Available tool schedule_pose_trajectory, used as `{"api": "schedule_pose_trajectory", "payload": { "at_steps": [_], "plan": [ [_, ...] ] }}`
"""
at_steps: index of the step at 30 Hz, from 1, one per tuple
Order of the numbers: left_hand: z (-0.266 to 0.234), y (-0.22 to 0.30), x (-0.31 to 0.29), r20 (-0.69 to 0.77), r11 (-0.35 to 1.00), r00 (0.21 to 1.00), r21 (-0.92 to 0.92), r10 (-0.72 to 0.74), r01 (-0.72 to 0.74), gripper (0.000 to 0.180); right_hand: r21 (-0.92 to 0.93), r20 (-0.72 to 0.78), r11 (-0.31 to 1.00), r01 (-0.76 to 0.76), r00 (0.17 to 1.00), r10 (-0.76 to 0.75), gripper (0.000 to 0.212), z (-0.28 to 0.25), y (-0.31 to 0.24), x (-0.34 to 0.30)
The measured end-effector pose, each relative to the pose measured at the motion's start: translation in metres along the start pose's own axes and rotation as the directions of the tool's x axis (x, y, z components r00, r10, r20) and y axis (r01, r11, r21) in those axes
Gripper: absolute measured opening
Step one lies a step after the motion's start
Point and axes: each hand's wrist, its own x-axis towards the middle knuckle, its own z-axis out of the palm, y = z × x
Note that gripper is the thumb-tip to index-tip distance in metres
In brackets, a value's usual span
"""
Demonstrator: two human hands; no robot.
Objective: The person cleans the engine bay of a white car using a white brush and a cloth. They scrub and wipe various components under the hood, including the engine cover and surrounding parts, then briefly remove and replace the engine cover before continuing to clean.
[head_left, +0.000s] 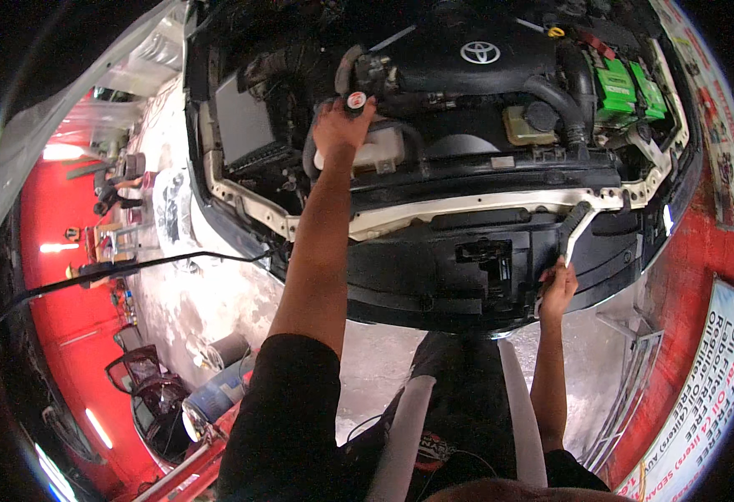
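Note:
My left hand (342,124) reaches into the open engine bay, its fingers closed round a small round radiator cap (356,101) with a red and white top. Just below that hand sits a whitish plastic reservoir (371,152), partly covered by my wrist. Lower right, over the black front cover (417,268), my right hand (557,289) grips a brush (582,227) by its white handle. The brush's dark bristles are up by the cream crossbar (434,203). What my right fingers cover of the handle is hidden.
A black engine cover (475,67) fills the back of the bay. To the right are a yellowish fluid tank (531,125) and a green battery (626,90). A thin black rod (141,263) crosses at left. A blue drum (216,397) and a metal rack (634,385) stand on the floor.

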Motion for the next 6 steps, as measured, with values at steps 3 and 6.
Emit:
{"api": "schedule_pose_trajectory", "payload": {
  "at_steps": [3,6],
  "plan": [
    [-0.009,0.001,0.002,0.137,0.995,0.987,-0.038,-0.089,0.095,0.093,-0.034,0.004,0.999,0.005,1.0,-0.005,0.038,0.003,-0.002,0.003],
    [-0.013,0.001,-0.003,0.091,0.996,0.992,0.047,-0.083,0.079,0.094,-0.017,0.008,0.999,0.046,0.999,-0.046,0.041,0.007,-0.002,0.004]
  ]
}}
